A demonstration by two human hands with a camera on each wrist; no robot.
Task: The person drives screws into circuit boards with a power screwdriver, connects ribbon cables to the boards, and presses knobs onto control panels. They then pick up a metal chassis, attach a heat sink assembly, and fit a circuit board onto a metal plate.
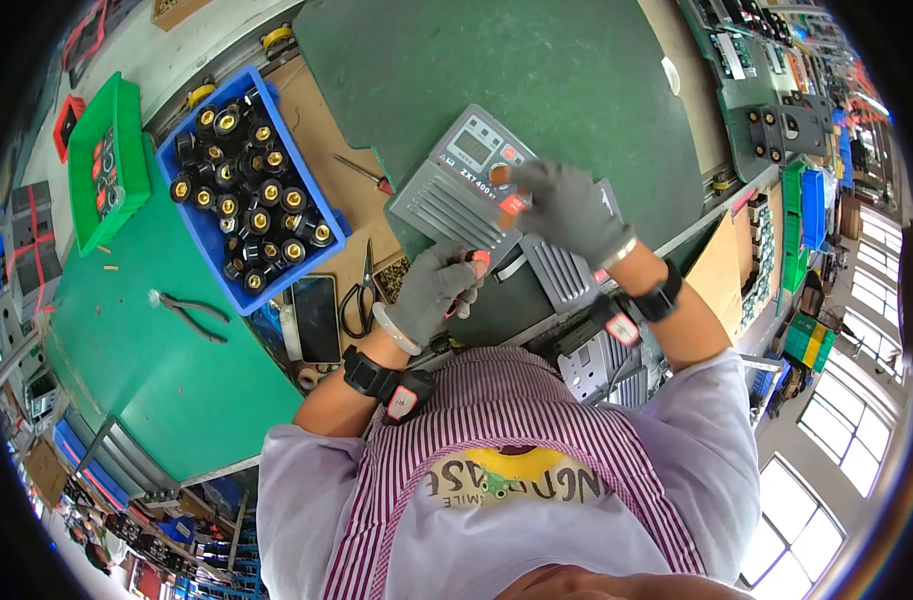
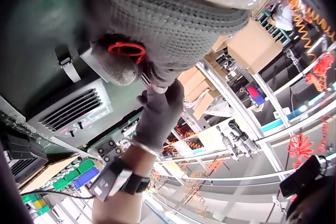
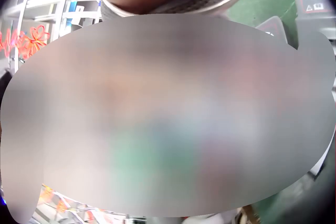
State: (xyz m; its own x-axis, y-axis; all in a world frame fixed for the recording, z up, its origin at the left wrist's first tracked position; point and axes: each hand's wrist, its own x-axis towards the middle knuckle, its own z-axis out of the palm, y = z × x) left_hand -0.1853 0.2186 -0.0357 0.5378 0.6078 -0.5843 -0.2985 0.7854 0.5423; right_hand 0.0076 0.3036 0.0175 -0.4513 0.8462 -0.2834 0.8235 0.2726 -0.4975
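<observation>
Gloved in grey, the left hand (image 1: 432,295) curls round a small red looped object (image 1: 480,258), at the lower edge of a grey vented panel (image 1: 455,195). In the left wrist view the red loop (image 2: 126,50) shows against that hand's glove. The right hand (image 1: 572,210), blurred and with bare fingertips, is over the panel's right side by its red marking; its fingers look spread, with nothing clearly held. Under its wrist lies a second vented panel (image 1: 559,272). A grey blur covers most of the right wrist view.
Left of the panels, a blue bin (image 1: 339,240) holds several black knobs with brass centres. Scissors (image 1: 360,300), a screwdriver (image 1: 367,172) and a dark phone-like rectangle (image 1: 317,318) lie nearby. Pliers (image 1: 195,316) and a green tray (image 1: 87,190) are farther left.
</observation>
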